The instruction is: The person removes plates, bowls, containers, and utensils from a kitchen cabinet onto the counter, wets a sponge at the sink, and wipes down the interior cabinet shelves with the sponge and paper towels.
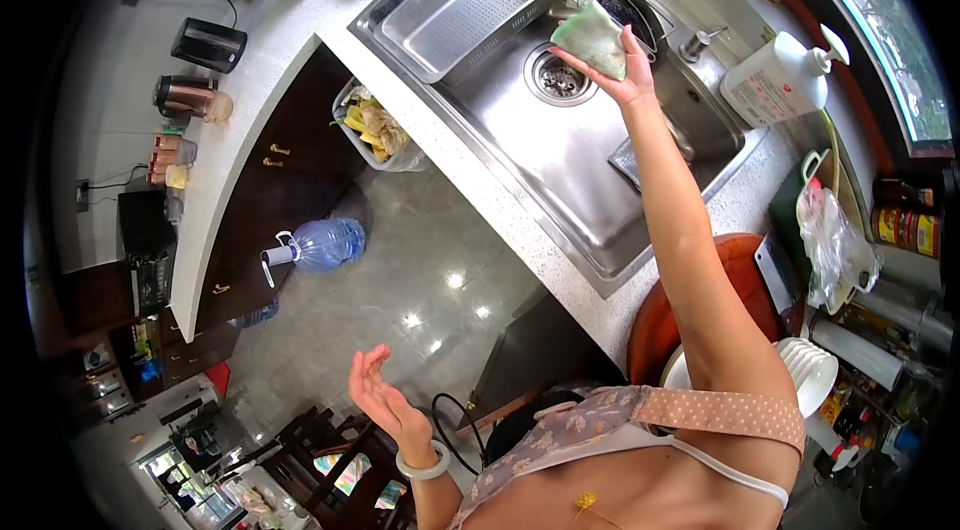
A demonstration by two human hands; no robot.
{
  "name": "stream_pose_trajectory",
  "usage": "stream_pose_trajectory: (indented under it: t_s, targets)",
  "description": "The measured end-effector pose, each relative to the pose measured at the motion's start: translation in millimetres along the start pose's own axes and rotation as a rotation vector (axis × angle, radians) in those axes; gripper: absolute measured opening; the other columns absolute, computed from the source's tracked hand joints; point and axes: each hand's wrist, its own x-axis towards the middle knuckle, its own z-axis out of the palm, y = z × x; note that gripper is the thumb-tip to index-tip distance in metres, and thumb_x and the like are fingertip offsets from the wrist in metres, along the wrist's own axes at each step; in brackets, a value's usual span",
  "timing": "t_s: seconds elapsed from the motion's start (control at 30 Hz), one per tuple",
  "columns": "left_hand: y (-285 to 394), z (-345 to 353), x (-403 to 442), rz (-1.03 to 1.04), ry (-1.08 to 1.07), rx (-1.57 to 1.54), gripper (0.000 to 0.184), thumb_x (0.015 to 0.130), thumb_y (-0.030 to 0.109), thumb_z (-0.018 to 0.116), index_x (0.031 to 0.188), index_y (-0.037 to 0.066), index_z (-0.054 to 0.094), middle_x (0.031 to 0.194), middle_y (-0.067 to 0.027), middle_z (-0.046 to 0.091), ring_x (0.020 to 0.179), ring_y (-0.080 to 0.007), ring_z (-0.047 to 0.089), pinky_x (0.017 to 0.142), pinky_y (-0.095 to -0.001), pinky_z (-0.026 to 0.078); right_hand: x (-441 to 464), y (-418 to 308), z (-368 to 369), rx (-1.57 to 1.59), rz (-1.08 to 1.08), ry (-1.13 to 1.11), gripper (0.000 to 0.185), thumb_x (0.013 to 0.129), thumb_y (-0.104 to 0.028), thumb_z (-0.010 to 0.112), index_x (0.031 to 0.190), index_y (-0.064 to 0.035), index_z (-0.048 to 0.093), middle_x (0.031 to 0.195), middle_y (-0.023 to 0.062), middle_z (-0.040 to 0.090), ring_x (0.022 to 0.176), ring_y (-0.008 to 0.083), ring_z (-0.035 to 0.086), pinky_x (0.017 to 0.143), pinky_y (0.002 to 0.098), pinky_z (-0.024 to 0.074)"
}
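My right hand (632,80) is stretched out over the sink (490,120), its fingers around a pale green-and-white dishcloth (592,38). Just below the cloth is the drain (558,76). A perforated steel draining tray (470,8) rests across the sink's far left part. A wire rack (640,15) with dark contents stands behind the hand. My left hand (385,395), with a pale bangle at its wrist, is raised above the floor. Its fingers are apart and slightly curled, with nothing in them.
A white pump bottle (780,85) stands right of the sink. Nearer me are a round reddish-brown board (655,315), a cleaver (777,272) and white bowls (805,375). A bin (375,130) with peelings sits below the counter edge. A blue water bottle (325,245) is on the floor.
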Motion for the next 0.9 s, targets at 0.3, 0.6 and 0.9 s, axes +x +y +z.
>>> stream_pose_trajectory:
  t_s: [0.3,0.6,0.9]
  targets:
    - [0.2,-25.1,-28.0,0.011,0.063,-0.030,0.049,0.096,0.028,0.038,0.130,-0.006,0.030,0.116,-0.0194,0.049,0.103,-0.0279,0.050,0.094,-0.0420,0.040,-20.1,5.4,33.3,-1.296,-0.209,0.174,0.024,0.090,-0.025,0.059,0.111,-0.0125,0.055,0.079,-0.0014,0.054,0.067,0.0073,0.049,0.062,0.0259,0.0449]
    - [-2.6,-44.1,-60.8,-0.072,0.081,-0.012,0.053,0.097,0.035,0.037,0.132,-0.004,0.030,0.118,-0.0177,0.048,0.107,-0.0254,0.048,0.096,-0.0397,0.039,6.0,0.0,9.0,-2.007,-0.378,0.523,0.052,0.089,-0.046,0.051,0.070,0.0012,0.058,0.063,0.0092,0.058,0.060,0.0174,0.054,0.058,0.0345,0.0447]
    - [-1.4,-50.5,-71.9,-0.093,0.112,0.020,0.049,0.097,0.031,0.035,0.131,-0.005,0.032,0.117,-0.0192,0.048,0.106,-0.0274,0.049,0.095,-0.0405,0.040,21.6,3.4,0.3,-2.180,-0.511,0.595,0.040,0.088,-0.036,0.049,0.075,0.0001,0.061,0.066,0.0100,0.060,0.067,0.0227,0.060,0.063,0.0347,0.0446]
